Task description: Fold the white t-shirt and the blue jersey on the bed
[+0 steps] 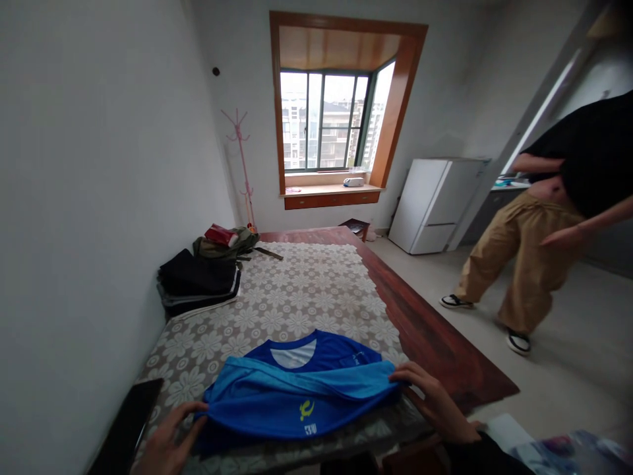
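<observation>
A blue sports shirt (301,389) with a white collar lining and a yellow logo lies partly folded on the near end of a table covered by a floral lace cloth (301,297). My left hand (165,439) pinches the shirt's left edge, fingers closed on the fabric. My right hand (435,402) rests on the shirt's right edge near the table's corner, fingers curled over the cloth.
A stack of dark folded clothes (198,280) and a green bag with a red item (225,241) sit at the far left. A dark flat object (128,422) lies beside my left hand. Another person (544,224) stands right, near a white fridge (435,204).
</observation>
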Tool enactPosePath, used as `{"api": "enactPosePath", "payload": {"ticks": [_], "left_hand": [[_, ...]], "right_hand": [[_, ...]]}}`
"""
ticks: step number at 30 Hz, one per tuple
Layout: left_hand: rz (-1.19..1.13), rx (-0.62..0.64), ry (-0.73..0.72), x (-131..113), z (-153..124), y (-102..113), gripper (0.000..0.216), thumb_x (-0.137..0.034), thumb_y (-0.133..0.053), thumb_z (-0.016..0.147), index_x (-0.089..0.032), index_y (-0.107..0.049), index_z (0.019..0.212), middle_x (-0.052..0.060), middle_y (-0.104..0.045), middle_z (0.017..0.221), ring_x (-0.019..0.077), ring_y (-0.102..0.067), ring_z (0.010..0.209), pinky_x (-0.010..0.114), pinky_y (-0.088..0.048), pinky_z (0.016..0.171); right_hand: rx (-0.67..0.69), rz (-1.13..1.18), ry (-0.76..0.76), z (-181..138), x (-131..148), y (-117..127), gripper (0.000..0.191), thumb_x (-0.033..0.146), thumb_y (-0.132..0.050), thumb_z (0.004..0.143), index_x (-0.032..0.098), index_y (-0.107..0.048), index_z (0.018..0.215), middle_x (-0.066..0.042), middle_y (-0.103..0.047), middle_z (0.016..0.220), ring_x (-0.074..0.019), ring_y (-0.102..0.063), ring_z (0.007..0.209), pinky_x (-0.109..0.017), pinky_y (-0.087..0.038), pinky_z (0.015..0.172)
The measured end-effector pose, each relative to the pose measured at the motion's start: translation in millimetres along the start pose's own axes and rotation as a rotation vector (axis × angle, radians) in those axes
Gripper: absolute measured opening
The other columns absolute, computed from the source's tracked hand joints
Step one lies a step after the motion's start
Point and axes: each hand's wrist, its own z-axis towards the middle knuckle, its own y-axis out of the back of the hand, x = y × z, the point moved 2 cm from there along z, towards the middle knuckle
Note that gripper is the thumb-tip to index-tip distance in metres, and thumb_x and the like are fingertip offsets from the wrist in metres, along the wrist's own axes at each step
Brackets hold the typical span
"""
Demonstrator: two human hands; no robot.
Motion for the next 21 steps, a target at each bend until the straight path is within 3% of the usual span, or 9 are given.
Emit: {"api": "enactPosePath", "payload": {"ticks": [3,6,10,14,18,21], "left_hand": [[0.083,0.048,-0.095,-21,31,-8,0.025,-0.050,-0.058,0.084,-0.030,-0.071,0.092,0.003,-0.072,0.126,0.0272,-0.062,0.124,0.047,-0.043,0.114],[0.150,0.078,-0.146,-30,60,-19,0.023,-0.044,-0.055,0.084,-0.027,-0.069,0.085,0.007,-0.069,0.131,0.0287,-0.059,0.128,0.051,-0.041,0.115],[0.177,0.090,-0.140,-27,78,-32,0.020,-0.040,-0.057,0.081,-0.024,-0.068,0.085,0.010,-0.074,0.119,0.0304,-0.063,0.120,0.051,-0.046,0.107],[0.101,0.090,-0.116,-26,76,-38,0.018,-0.039,-0.057,0.080,-0.024,-0.066,0.084,0.008,-0.076,0.095,0.0297,-0.069,0.100,0.048,-0.052,0.097],[-0.123,0.045,-0.067,-32,71,-27,0.024,-0.047,-0.063,0.078,-0.025,-0.063,0.088,0.004,-0.075,0.092,0.0281,-0.071,0.097,0.044,-0.055,0.094],[-0.211,0.035,-0.053,-43,76,-4,0.040,-0.053,-0.067,0.077,-0.027,-0.064,0.107,0.002,-0.076,0.093,0.0270,-0.072,0.098,0.041,-0.057,0.094]], "right_hand": [[-0.020,-0.015,0.013,6,1,-3,0.021,0.035,-0.056,0.096,0.027,-0.074,0.105,-0.008,-0.073,0.106,-0.0259,-0.068,0.102,-0.038,-0.056,0.092],[-0.054,-0.028,0.025,10,0,-6,0.022,0.036,-0.055,0.097,0.027,-0.072,0.107,-0.008,-0.073,0.105,-0.0259,-0.068,0.102,-0.039,-0.056,0.092],[-0.058,-0.058,0.006,10,-5,-10,0.024,0.033,-0.055,0.097,0.027,-0.070,0.114,-0.008,-0.072,0.110,-0.0257,-0.067,0.106,-0.040,-0.054,0.096],[-0.019,-0.133,-0.033,9,-1,-11,0.025,0.028,-0.052,0.096,0.027,-0.070,0.114,-0.009,-0.072,0.111,-0.0275,-0.065,0.108,-0.045,-0.052,0.098],[0.090,-0.120,-0.037,13,20,2,0.019,0.027,-0.053,0.095,0.025,-0.071,0.100,-0.008,-0.073,0.106,-0.0267,-0.066,0.103,-0.042,-0.053,0.094],[0.132,-0.022,-0.040,30,40,25,0.021,0.033,-0.053,0.096,0.023,-0.070,0.104,-0.007,-0.074,0.106,-0.0248,-0.068,0.101,-0.037,-0.053,0.093]]}}
